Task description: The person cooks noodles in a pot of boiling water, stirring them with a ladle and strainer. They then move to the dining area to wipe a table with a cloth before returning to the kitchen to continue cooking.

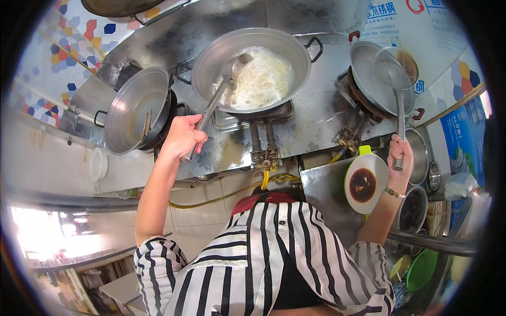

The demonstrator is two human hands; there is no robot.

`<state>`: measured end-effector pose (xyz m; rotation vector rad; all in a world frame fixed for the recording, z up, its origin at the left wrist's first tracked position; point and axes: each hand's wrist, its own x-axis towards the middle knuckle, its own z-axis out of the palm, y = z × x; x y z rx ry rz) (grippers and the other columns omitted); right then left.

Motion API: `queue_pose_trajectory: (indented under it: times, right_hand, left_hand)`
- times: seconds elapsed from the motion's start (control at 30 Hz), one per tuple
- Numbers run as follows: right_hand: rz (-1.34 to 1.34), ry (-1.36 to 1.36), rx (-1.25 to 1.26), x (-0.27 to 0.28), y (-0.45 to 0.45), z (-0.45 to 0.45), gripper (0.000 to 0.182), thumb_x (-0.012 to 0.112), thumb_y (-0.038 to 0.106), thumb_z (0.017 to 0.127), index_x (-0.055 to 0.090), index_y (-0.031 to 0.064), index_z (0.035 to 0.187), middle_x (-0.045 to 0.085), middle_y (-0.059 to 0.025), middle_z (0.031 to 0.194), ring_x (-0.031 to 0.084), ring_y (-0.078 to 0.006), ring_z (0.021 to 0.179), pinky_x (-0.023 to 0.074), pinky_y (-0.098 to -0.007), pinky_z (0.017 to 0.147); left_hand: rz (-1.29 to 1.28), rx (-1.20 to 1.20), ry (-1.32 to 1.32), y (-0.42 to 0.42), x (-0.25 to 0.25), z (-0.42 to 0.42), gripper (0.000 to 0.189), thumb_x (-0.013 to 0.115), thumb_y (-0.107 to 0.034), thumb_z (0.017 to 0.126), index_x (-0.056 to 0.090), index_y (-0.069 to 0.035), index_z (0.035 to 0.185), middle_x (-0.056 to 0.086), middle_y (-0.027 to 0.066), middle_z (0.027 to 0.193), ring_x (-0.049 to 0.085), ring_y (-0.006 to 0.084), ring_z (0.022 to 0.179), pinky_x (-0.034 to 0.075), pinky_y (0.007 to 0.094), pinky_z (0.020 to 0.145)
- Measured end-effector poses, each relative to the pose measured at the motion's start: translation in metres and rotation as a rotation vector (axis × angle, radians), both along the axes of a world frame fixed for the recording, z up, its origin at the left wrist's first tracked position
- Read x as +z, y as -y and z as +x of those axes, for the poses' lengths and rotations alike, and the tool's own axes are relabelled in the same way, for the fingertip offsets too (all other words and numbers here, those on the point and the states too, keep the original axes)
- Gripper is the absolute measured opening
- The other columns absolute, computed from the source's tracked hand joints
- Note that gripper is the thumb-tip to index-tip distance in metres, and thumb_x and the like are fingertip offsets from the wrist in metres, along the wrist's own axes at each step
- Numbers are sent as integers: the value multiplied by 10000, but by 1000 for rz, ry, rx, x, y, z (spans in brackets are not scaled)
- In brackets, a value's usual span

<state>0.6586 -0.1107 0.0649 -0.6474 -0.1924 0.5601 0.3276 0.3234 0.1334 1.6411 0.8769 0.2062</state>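
Observation:
My left hand [184, 136] grips the metal handle of a ladle [215, 98]. The ladle's bowl rests among pale noodles [265, 83] in a large metal wok [207, 59] with two black handles, set over a gas burner. White foam lies on the cooking water. My right hand [399, 152] is closed around the handle of a wire-mesh skimmer [389, 67]. The skimmer's basket is over the right-hand pan [361, 65], which has red-brown handles; whether they touch I cannot tell.
At left, chopsticks [146, 126] lean in another metal wok [118, 118]. A white and green bowl [371, 166] of dark sauce stands on the lower metal shelf [322, 185], near my right forearm. Yellow gas hose [265, 179] runs below the counter's front edge. Several pots stand at far right.

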Motion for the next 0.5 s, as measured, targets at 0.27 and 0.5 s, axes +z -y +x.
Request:
queue_pose_trajectory:
  times: [0.27, 0.5]
  right_hand:
    - [73, -24, 68, 2, 0, 0, 138, 422, -5, 906, 421, -111, 995, 468, -121, 864, 409, -81, 618, 387, -182, 459]
    - [-3, 44, 17, 22, -6, -16, 205, 395, -2, 922, 387, -115, 1093, 417, -75, 816, 368, -59, 589, 373, -179, 444]
  left_hand:
    - [-533, 112, 256, 1, -3, -21, 506, 559, 27, 710, 420, 156, 1179, 562, 155, 645, 486, 115, 387, 353, 233, 287]
    - [-324, 145, 238, 31, 12, -24, 571, 567, 74, 660, 459, 131, 1217, 554, 88, 580, 474, 101, 358, 333, 222, 303]
